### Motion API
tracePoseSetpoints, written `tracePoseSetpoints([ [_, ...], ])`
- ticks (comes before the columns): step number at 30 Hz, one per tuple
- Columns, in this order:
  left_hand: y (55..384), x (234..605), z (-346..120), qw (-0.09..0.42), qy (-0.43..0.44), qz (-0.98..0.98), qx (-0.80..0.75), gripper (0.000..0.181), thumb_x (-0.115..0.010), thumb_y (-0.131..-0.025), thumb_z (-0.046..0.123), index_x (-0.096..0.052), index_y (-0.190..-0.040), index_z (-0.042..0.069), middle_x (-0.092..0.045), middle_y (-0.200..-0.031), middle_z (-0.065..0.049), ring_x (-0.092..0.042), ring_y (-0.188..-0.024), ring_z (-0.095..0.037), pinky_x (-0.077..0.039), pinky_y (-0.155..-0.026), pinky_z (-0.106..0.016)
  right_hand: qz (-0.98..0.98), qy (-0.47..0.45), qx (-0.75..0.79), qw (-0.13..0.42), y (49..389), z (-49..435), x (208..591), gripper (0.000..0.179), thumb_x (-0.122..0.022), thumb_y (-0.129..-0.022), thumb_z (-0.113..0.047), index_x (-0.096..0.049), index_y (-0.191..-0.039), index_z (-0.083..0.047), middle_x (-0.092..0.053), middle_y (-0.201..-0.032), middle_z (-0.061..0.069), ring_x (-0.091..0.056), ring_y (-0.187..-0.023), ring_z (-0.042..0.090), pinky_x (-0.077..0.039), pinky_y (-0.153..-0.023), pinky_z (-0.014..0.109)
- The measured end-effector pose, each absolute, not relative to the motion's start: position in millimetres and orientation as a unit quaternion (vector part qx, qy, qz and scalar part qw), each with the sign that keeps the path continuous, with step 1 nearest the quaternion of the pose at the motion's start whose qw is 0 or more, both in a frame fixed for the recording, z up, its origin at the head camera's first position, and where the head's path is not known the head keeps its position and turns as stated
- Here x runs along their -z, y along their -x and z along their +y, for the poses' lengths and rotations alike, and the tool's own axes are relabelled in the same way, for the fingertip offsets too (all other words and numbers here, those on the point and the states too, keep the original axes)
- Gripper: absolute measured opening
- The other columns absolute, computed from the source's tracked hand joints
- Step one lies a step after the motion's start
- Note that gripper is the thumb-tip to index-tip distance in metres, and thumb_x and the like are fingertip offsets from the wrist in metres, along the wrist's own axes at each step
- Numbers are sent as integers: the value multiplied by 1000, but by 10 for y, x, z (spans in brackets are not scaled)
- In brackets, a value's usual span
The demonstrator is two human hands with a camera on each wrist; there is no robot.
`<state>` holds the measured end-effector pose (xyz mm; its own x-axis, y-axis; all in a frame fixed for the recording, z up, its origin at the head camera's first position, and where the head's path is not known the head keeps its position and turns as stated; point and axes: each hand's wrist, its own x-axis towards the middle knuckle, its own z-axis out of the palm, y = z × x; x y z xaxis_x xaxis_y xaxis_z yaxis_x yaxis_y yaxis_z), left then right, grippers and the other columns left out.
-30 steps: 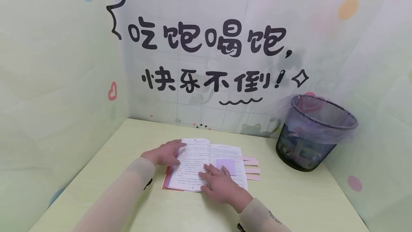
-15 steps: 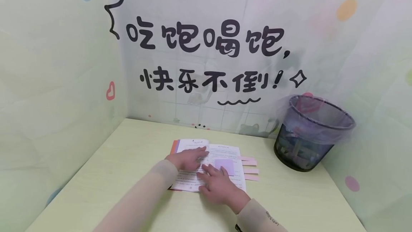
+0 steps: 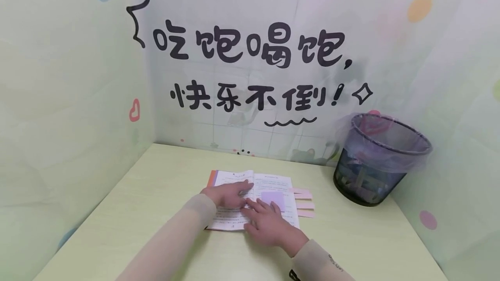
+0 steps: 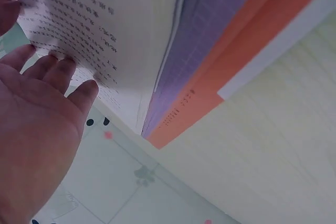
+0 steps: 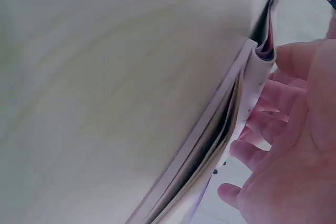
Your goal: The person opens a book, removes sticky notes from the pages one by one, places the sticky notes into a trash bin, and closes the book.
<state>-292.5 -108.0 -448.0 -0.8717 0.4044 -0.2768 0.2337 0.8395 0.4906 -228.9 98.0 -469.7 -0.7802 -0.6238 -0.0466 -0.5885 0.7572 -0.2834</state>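
Note:
An open book [image 3: 275, 182] lies on the table in the head view, its spine running away from me. Across the left page my left hand [image 3: 231, 195] is laid with fingers extended toward the spine. Over the lower middle, my right hand [image 3: 269, 227] rests with its fingers spread, fingertips near the spine and close to the left hand. A purple sticky note [image 3: 273, 201] on the right page is partly covered by the right fingers. Purple and orange layers [image 4: 231, 51] show beneath the pages in the left wrist view. Lifted page edges [image 5: 226, 124] show beside the right hand.
Several pink tabs [image 3: 306, 206] stick out from the book's right edge. A dark mesh wastebasket [image 3: 367, 181] with a clear purple liner stands at the table's back right. Patterned walls [image 3: 250, 73] with large lettering enclose the pale wooden table [image 3: 117, 220].
My left hand has moved right, from the left page's outer edge to near the spine, with fingers now flat on the page. The right hand stays almost where it was.

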Motion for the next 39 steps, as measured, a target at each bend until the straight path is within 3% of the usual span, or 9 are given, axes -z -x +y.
tracePoseSetpoints([
  [5,2931,4475,-1104,203,-174,935,-232,79,-66,-103,49,-35,-173,29,-24,-184,-2,-22,-172,-32,-19,-138,-62,925,323,188,70,2387,1080,4648,38,-59,-110,-37,-74,-141,-22,-57,-167,7,-43,-160,40,-24,-128,75],
  [10,2924,4494,-1103,210,-174,934,-231,99,-77,-93,65,-31,-175,31,-18,-186,0,-20,-172,-31,-21,-137,-63,935,263,237,9,2539,1231,4574,23,-62,-106,-19,-80,-121,-15,-72,-140,11,-58,-142,40,-36,-123,70],
  [16,2886,4517,-1071,213,-157,937,-230,113,-87,-84,67,-29,-175,35,-16,-186,5,-21,-172,-33,-25,-135,-65,966,136,219,-32,2714,1403,4614,38,-65,-104,-19,-70,-140,-6,-66,-145,18,-58,-140,43,-46,-119,64],
  [23,2874,4512,-1019,202,-146,943,-222,113,-90,-82,63,-32,-174,35,-18,-186,6,-21,-172,-31,-24,-136,-64,971,108,212,16,2814,1523,4723,62,-63,-105,-25,-51,-161,-2,-56,-163,23,-45,-152,52,-30,-125,75],
  [31,2840,4499,-1006,202,-146,940,-233,114,-91,-82,62,-32,-174,32,-17,-186,4,-21,-172,-29,-23,-137,-62,970,116,216,12,2836,1496,4802,58,-68,-104,-26,-57,-156,-3,-62,-155,23,-52,-146,48,-34,-121,72],
  [39,2832,4499,-1008,201,-141,942,-227,114,-90,-81,64,-32,-174,34,-18,-186,5,-20,-172,-27,-24,-137,-62,971,135,197,-28,2813,1449,4782,38,-70,-105,-29,-74,-136,-9,-77,-131,11,-66,-130,38,-43,-113,62],
])
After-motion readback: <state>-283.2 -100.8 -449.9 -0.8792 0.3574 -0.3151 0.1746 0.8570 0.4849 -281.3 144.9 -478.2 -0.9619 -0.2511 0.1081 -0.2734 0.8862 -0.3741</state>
